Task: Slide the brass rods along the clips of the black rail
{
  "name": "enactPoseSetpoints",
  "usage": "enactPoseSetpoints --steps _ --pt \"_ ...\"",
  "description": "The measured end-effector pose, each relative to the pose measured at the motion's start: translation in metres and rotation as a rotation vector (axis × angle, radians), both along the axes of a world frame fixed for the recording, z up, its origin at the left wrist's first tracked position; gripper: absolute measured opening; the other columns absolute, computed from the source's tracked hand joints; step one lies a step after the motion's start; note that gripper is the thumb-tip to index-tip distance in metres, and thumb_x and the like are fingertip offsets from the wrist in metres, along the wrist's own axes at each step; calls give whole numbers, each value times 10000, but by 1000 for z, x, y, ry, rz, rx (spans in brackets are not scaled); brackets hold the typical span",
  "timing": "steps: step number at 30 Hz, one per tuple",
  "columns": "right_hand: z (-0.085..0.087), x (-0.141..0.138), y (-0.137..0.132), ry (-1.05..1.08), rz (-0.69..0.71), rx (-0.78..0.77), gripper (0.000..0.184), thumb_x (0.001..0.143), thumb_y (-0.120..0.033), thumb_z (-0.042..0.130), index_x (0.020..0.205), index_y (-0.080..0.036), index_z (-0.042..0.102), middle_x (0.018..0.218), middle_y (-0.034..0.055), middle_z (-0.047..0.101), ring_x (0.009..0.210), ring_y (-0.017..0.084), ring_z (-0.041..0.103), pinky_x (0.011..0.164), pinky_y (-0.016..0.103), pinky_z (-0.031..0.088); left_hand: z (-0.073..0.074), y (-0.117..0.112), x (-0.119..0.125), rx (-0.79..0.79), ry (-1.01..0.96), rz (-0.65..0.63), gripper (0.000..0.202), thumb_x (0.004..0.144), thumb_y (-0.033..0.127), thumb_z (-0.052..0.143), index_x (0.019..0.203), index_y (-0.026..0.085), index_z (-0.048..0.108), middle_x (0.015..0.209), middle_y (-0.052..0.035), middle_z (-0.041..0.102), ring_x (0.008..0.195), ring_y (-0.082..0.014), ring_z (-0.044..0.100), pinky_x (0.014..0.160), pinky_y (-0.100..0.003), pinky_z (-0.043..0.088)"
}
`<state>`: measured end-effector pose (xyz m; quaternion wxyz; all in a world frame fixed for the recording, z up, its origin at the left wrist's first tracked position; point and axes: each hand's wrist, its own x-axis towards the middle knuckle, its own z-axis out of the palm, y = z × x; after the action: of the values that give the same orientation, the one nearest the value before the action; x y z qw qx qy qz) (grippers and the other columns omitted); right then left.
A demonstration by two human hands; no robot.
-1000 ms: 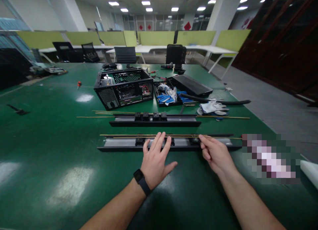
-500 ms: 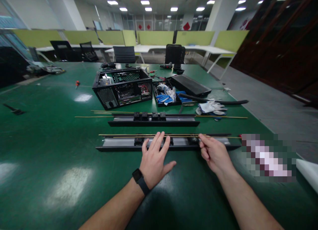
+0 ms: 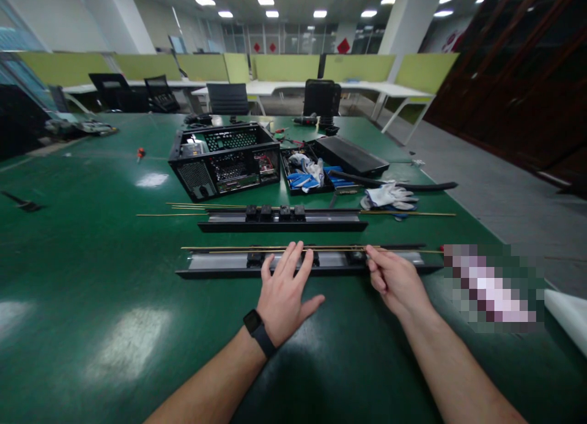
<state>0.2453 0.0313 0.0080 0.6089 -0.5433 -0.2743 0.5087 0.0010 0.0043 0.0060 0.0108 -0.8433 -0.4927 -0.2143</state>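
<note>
A long black rail [image 3: 238,274] with a pale inner strip lies across the green table in front of me. Dark blocks [image 3: 357,256] sit along it, partly behind my hands. Thin brass-coloured rods [image 3: 220,248] run lengthwise over its far side. My left hand [image 3: 287,289], fingers spread and palm down, rests its fingertips at the rail and rods near the middle. At the right part, my right hand [image 3: 395,278] pinches one brass rod between thumb and fingers. Farther off lies a second black rail [image 3: 284,226] with several black blocks [image 3: 275,212] and more rods at both ends.
An open black computer case [image 3: 224,161] stands at the back. Beside it are a black tray [image 3: 298,190] with blue-white gloves, a black lid [image 3: 353,155], another glove [image 3: 389,196] and a black tube [image 3: 426,186]. A small orange-handled tool [image 3: 140,153] lies left. A pixelated patch hides something at right.
Both hands keep nearly the same pose on the rail and rod. The whole view has shifted very slightly; nothing else visibly differs.
</note>
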Motion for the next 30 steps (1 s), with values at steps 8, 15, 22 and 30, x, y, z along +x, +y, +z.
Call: enactPoseSetpoints --steps 8,15,22,30 --pt "-3 0 0 -14 -7 5 390 694 -388 857 587 -140 575 513 -16 532 262 33 359 250 157 191 0 -1 1 -17 2 6 808 844 501 674 1526 230 337 1631 -106 264 1487 -296 270 1162 -570 214" --pt "-5 -1 -2 -57 9 9 389 709 -418 857 643 -130 604 555 -8 567 265 26 373 249 149 171 -2 0 1 -13 -7 6 811 844 498 672 1530 225 335 1625 -128 272 1491 -310 257 1158 -567 217" --pt "-1 -2 0 -40 4 4 403 656 -421 886 631 -134 605 536 -20 544 271 18 352 249 146 181 0 -1 0 -9 -2 -1 818 836 489 686 1526 217 339 1623 -132 278 1483 -314 275 1157 -567 223" --pt "-2 1 -1 -15 -8 -3 394 677 -392 865 600 -149 565 507 -6 535 271 35 353 249 158 199 1 0 0 -1 -5 -3 790 837 464 690 1516 232 361 1603 -137 325 1467 -328 309 1152 -568 231"
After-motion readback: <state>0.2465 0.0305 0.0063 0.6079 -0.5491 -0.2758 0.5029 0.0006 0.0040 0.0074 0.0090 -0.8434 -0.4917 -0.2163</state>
